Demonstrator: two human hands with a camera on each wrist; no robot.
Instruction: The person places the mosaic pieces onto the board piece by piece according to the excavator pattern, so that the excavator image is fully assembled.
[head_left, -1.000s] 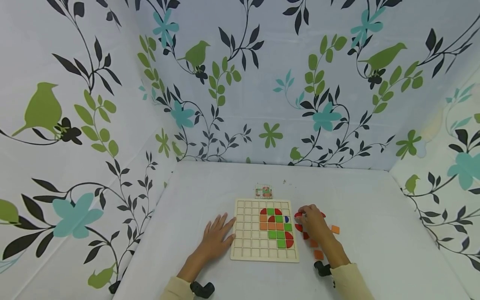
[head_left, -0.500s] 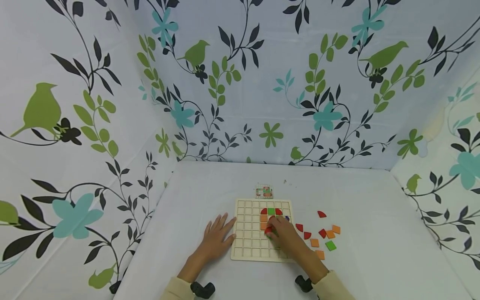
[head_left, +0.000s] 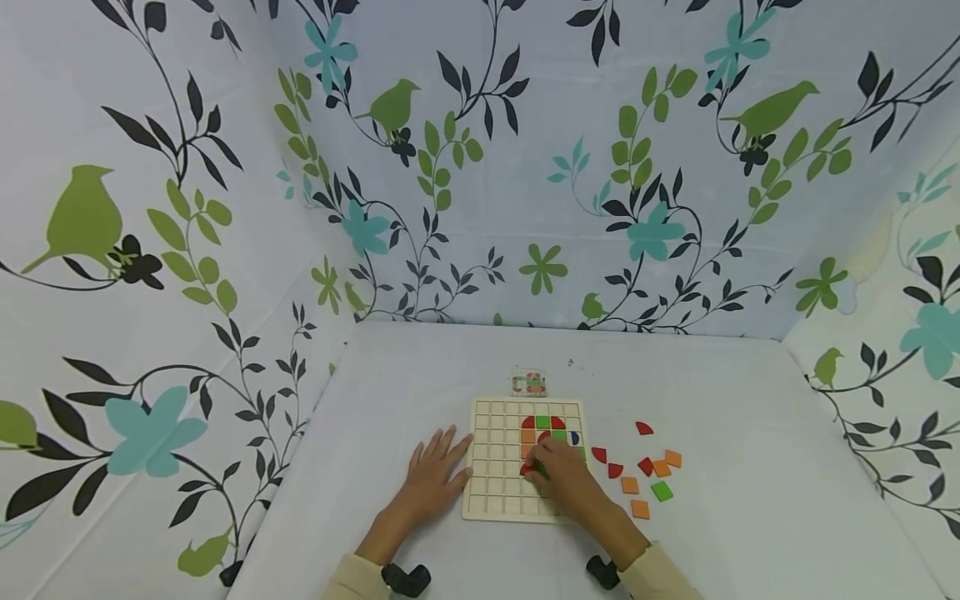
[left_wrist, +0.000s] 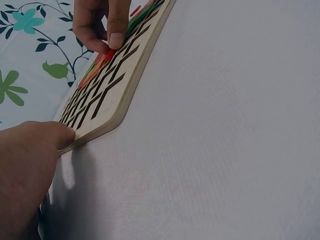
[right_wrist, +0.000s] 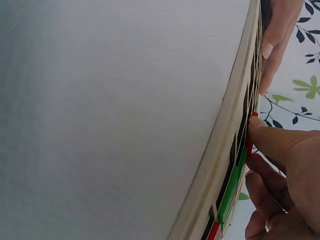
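Red piece (left_wrist: 109, 54), direction and axis unclear, is pinched by right hand (head_left: 564, 477); board (head_left: 495, 487) is touched at 9 o'clock by spread left hand (head_left: 431, 478); table (head_left: 757, 467) is backed by cloth (head_left: 465, 225).

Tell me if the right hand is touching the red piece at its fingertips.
Touching: the left wrist view shows the right hand pinching the red piece between thumb and fingertip.

The right fingers (right_wrist: 267, 174) pinch a red piece (right_wrist: 249, 146) at the wooden board (right_wrist: 217, 150), near a green piece (right_wrist: 229, 192).
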